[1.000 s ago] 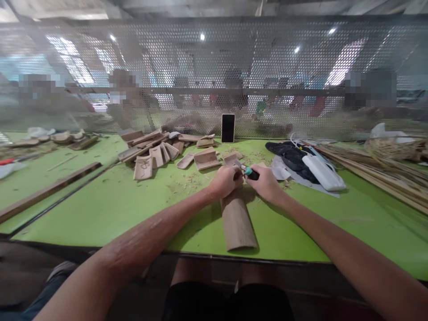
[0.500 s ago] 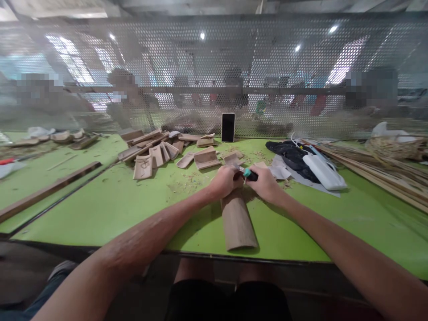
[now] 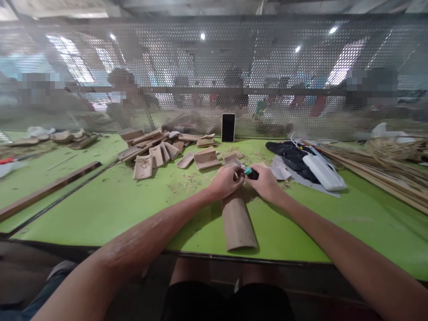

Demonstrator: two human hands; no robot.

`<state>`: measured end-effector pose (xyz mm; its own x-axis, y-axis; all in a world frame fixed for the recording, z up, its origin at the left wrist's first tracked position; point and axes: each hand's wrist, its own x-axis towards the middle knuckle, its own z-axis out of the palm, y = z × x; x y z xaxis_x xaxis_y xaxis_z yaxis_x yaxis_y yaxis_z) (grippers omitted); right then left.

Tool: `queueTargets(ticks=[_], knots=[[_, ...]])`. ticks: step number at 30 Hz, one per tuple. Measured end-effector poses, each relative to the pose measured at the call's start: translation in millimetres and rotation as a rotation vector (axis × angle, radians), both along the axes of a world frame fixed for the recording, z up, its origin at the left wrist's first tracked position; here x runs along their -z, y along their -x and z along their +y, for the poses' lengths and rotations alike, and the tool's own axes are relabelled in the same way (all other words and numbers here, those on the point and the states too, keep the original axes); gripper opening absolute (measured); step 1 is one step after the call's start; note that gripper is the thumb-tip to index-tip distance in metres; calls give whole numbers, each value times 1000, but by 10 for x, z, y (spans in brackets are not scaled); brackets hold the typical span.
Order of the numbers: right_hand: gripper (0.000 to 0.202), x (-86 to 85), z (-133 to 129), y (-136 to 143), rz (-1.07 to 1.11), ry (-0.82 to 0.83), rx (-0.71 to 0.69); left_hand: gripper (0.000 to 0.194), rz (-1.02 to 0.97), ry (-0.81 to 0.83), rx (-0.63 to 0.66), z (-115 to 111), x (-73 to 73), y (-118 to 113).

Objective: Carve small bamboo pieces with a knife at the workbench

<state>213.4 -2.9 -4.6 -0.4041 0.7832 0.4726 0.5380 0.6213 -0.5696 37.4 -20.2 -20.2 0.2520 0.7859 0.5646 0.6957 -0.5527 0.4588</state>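
My right hand (image 3: 265, 182) is closed around a hand tool with a black and teal handle (image 3: 251, 173). The tool points left toward my other hand, and its working tip is too small to make out. My left hand (image 3: 226, 180) has its fingers curled together by that tip; what they pinch is hidden. Both hands meet over the far end of a half-round bamboo piece (image 3: 239, 223). The bamboo lies on the green table (image 3: 187, 223), rounded side up, its near end close to the front edge.
Several cut bamboo pieces (image 3: 157, 156) are piled at back left. A phone (image 3: 228, 128) stands against the perforated metal screen (image 3: 200, 67). At right lie black gloves (image 3: 290, 158), a white power bank-like object (image 3: 326, 171) and long bamboo strips (image 3: 374, 169). A wooden bar (image 3: 50, 191) lies left.
My left fingers have shifted slightly and opened a little at the tool tip. The tool has tilted a little in my right hand. The bamboo piece stays in place.
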Motion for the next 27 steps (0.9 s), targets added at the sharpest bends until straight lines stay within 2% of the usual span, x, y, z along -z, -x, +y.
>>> queueTargets(ticks=[4,7,14,27], knots=[[7,-14,3,-4,20,-2,1,10,-37,14,17,12,17,-8],[8,-8,11,-8,18,-6,5,8,-60,32,-13,14,26,-15],[8,3,18,-10,8,-5,22,6,-39,-20,35,30,44,13],[10,-10,-42,1,4,44,1,8,-15,16,-121,10,55,14]])
